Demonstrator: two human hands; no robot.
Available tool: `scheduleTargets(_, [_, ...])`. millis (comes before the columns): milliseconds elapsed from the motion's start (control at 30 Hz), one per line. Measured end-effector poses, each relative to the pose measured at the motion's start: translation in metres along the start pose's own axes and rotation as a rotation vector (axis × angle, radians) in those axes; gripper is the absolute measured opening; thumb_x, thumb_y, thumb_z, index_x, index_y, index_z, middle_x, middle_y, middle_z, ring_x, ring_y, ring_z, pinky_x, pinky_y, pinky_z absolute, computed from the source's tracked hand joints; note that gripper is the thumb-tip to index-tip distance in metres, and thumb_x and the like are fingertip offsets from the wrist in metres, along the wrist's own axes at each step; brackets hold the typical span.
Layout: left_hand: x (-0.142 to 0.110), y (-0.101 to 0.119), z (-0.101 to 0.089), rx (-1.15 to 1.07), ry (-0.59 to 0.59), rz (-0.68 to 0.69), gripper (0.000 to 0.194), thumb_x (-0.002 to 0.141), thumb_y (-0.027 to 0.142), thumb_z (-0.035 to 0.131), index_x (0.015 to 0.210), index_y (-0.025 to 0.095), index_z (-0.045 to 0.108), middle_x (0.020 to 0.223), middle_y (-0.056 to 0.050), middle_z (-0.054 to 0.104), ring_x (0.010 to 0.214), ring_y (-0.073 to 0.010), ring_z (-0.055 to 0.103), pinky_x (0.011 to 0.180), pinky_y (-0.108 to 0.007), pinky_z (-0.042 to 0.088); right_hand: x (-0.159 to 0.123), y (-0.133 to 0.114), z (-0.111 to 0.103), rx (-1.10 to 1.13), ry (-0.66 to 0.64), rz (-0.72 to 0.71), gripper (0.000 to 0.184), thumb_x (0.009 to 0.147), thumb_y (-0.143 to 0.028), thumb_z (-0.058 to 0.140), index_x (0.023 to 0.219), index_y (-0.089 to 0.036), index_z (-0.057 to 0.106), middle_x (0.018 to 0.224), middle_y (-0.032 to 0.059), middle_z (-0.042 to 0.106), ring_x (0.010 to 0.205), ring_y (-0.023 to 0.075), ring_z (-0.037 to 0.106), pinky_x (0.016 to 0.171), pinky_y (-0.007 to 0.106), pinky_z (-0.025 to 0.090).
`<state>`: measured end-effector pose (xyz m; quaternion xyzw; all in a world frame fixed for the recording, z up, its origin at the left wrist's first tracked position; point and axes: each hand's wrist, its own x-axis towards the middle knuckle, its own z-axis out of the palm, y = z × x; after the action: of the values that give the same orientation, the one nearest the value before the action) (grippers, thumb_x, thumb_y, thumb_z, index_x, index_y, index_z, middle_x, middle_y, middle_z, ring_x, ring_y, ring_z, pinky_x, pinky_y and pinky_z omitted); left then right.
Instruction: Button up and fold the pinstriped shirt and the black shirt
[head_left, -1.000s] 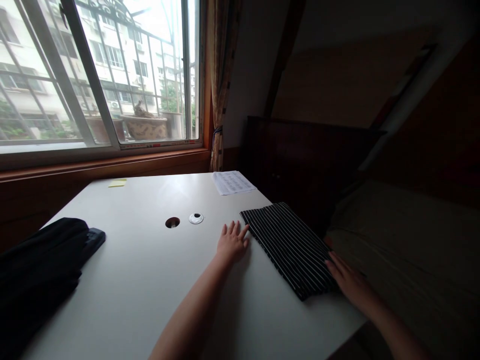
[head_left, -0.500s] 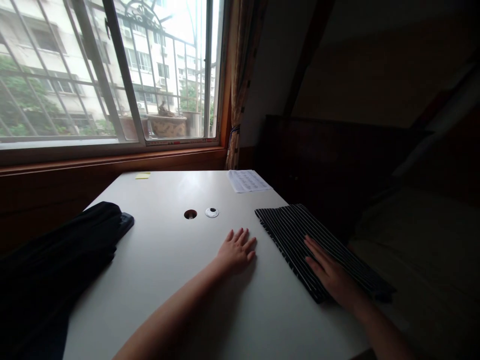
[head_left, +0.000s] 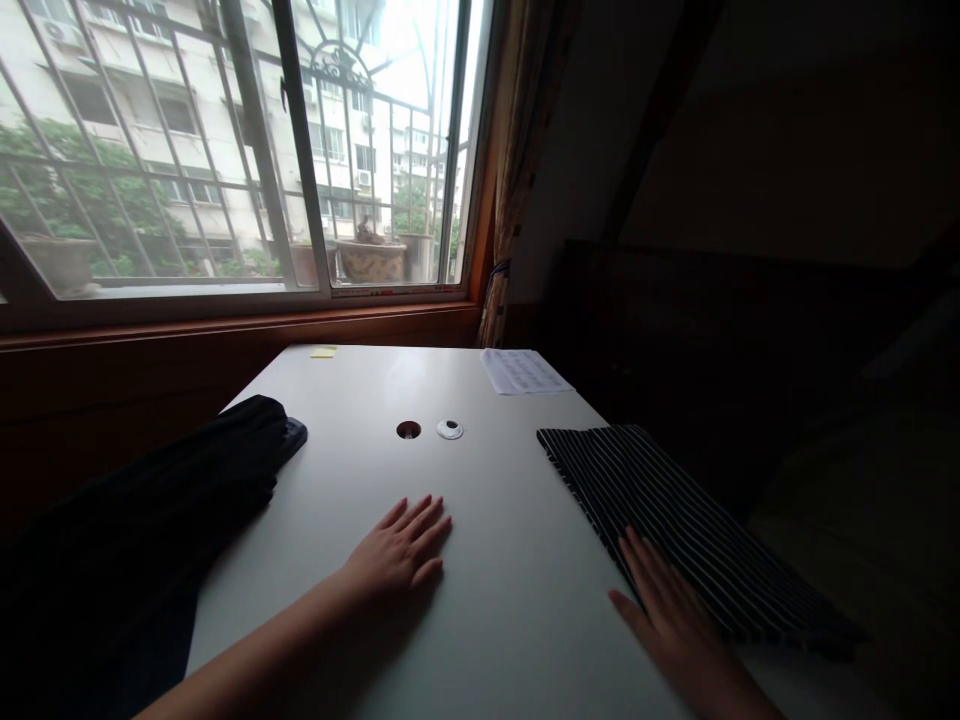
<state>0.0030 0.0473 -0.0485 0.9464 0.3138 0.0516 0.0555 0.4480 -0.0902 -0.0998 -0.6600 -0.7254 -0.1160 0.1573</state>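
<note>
My left hand [head_left: 401,550] is over the middle of the white table [head_left: 495,620], palm down with its fingers spread and nothing in it. At the table's right side lies a dark cloth with thin pale stripes [head_left: 675,500], folded flat. My right hand [head_left: 667,610] is at the near left edge of this cloth, fingers stretched out and thumb apart. Whether its palm presses on the cloth cannot be made out. Along the left side, dark clothing [head_left: 165,500] is heaped over the table edge.
Printed sheets of paper [head_left: 525,371] lie at the far right corner, and a yellow sticky note [head_left: 324,352] at the far left. Mid-table are a round cable hole [head_left: 409,430] and a white round cover [head_left: 450,429]. A barred window [head_left: 225,160] stands behind.
My left hand has moved left and nearer to me. My right hand has drawn back toward the cloth's near edge. The view has turned somewhat to the left.
</note>
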Motion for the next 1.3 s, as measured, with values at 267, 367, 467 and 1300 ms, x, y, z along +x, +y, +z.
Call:
scheduleTargets(267, [-0.03,-0.004,-0.003,0.022,0.01,-0.022,0.058,0.105,0.055,0.023,0.159,0.038,0.008,0.166,0.001,0.012,0.153,-0.0246,0.019,0.124,-0.049,0.016,-0.029,0.005,-0.01,0.036,-0.132,0.121,0.08,0.093,-0.066,0.043,0.16,-0.026,0.023,0.159,0.011,0.034,0.142,0.0374,0.039,0.109,0.058,0.046])
scheduleTargets(367, [-0.029,-0.004,-0.003,0.022,0.015,-0.014,0.058,0.105,0.055,0.024,0.159,0.037,0.009,0.165,0.0,0.013,0.153,-0.0243,0.019,0.124,-0.049,0.017,0.015,0.009,-0.033,0.072,-0.116,0.155,0.078,0.096,-0.064,0.04,0.159,-0.021,0.025,0.164,0.0091,0.025,0.148,0.0333,0.03,0.118,0.052,0.036])
scheduleTargets(467, [-0.028,-0.006,-0.001,0.022,0.035,-0.005,0.059,0.105,0.054,0.027,0.158,0.037,0.012,0.165,0.0,0.014,0.152,-0.025,0.022,0.124,-0.049,0.018,0.08,0.015,-0.041,0.11,-0.058,0.174,0.074,0.098,-0.062,0.032,0.158,-0.018,0.027,0.163,0.0104,0.027,0.149,0.0312,0.027,0.121,0.052,0.03])
scheduleTargets(1300, [-0.028,-0.008,-0.002,0.018,0.066,0.008,0.061,0.104,0.054,0.032,0.158,0.039,0.007,0.164,0.002,0.018,0.149,-0.0268,0.029,0.123,-0.048,0.024,0.252,0.039,0.046,0.072,-0.321,0.174,0.067,0.103,-0.054,0.012,0.153,-0.018,0.038,0.161,0.0114,0.034,0.15,0.0289,0.027,0.12,0.055,0.021])
